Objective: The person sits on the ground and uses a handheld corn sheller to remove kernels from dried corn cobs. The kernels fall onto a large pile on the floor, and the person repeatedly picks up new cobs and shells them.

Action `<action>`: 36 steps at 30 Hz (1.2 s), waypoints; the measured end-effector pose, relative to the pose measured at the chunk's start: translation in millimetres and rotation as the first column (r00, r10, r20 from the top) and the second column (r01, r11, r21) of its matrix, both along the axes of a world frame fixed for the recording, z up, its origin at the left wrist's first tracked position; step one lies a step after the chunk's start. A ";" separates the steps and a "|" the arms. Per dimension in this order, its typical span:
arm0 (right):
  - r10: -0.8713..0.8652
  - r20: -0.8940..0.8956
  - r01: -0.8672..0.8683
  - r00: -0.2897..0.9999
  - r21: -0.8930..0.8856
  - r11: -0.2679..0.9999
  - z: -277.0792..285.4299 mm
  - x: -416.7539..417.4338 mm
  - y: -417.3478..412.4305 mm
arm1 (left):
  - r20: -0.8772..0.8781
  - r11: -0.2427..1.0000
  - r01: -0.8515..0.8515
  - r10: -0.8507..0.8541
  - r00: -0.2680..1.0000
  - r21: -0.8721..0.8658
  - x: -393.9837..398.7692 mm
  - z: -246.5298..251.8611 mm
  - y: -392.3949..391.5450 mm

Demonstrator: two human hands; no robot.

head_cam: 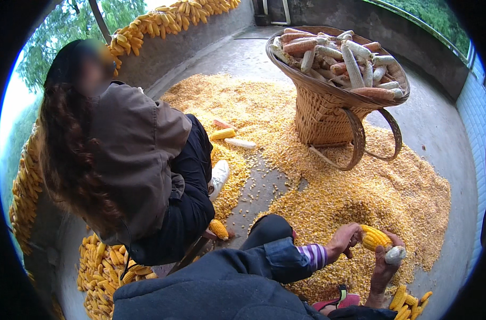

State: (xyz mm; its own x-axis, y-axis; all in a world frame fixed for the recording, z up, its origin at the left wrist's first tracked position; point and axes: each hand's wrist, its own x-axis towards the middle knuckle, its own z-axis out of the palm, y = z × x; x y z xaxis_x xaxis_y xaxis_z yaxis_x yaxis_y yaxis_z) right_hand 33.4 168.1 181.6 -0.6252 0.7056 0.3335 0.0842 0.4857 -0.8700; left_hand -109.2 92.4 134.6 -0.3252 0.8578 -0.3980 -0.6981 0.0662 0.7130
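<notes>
My right hand (385, 262) is closed round a yellow corn cob (375, 237) and a bare pale corncob (395, 255), which lie against each other. My left hand (347, 239) touches the upper left end of the yellow cob with bent fingers; whether it grips the cob is hard to tell. Beneath both hands a broad heap of loose corn kernels (387, 192) spreads over the concrete floor. Beyond the heap's middle stands a woven basket (325, 116) with two strap loops, piled with stripped corncobs (353, 66).
A person (139, 156) sits at the left. Whole cobs (103, 276) are piled at lower left, and more yellow cobs (409, 304) lie at lower right. A few cobs (223, 134) rest on the kernels near the person's white shoe (219, 178). Strung corn (163, 22) hangs along the wall.
</notes>
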 end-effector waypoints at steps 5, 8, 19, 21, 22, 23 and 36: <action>0.016 -0.136 -0.024 0.991 -0.055 0.998 -1.9 -1.0 0.5 | 0.019 0.998 -0.024 0.023 1.000 0.052 -2.9 -2.7 6.2; 0.033 -0.124 -0.039 0.992 -0.046 0.998 -5.3 -4.5 -3.4 | 0.018 0.998 -0.053 0.052 0.998 0.023 -8.2 -17.3 8.4; -0.193 -0.289 0.052 0.938 -0.431 0.901 9.4 26.0 -3.2 | -0.037 0.973 0.192 -0.189 0.981 0.130 3.2 17.1 8.4; -0.254 -0.302 0.073 0.919 -0.503 0.861 8.3 35.1 -0.8 | -0.177 0.930 0.247 -0.204 0.963 0.273 1.7 1.6 6.2; -0.259 -0.344 0.037 0.902 -0.538 0.842 8.5 37.8 -0.7 | -0.259 0.910 0.249 -0.166 0.952 0.332 2.7 -3.3 4.9; -0.265 -0.385 -0.002 0.884 -0.570 0.821 9.1 40.7 -0.8 | -0.202 0.890 0.243 -0.176 0.963 0.386 2.3 -7.1 4.3; -0.273 -0.350 -0.010 0.896 -0.631 0.776 7.6 56.7 1.1 | -0.323 0.945 0.316 -0.274 0.906 0.082 20.0 18.9 13.1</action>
State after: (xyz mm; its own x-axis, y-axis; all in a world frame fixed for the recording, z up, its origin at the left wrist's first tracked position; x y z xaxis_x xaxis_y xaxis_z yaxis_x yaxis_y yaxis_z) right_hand 90.1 169.2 189.1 -0.4193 0.9078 0.0051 -0.3159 -0.1406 -0.9383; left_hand -89.2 105.5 153.5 -0.1366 0.9702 -0.2000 -0.4094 0.1286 0.9033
